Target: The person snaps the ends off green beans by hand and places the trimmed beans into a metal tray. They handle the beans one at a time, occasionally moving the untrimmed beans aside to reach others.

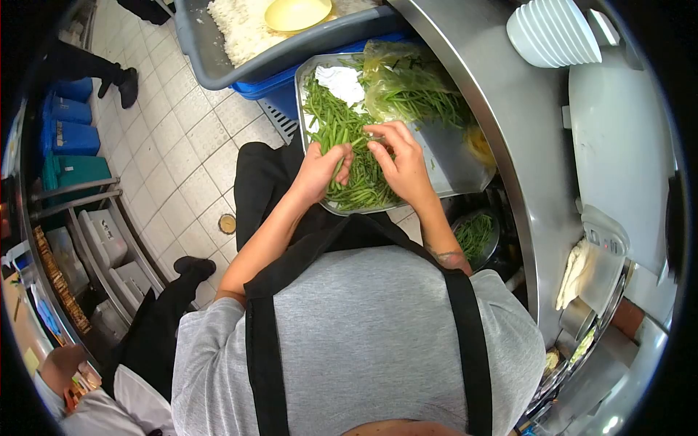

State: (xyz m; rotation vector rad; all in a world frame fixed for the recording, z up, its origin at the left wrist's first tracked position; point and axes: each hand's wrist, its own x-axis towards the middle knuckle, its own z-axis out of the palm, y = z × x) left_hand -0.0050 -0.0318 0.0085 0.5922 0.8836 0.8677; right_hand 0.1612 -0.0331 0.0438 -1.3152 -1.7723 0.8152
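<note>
My left hand [324, 171] is closed around a bunch of thin green stalks that look like green beans [336, 136], above a metal tray [456, 174]. Just to its right, my right hand [399, 160] pinches with thumb and fingertips at a bean end; its exact grip is too small to make out. More loose beans [367, 185] lie under both hands in the tray. A clear yellowish plastic bag [396, 69] with more green stalks rests at the tray's far right, beside crumpled white paper [339, 83].
Beyond the tray is a grey tub [211, 69] of white rice with a yellow bowl [297, 13]. A bowl of cut greens [475, 238] sits low at right. A steel counter [509, 145] curves along the right, with stacked white bowls [554, 33]. Other people's legs [149, 320] are at left.
</note>
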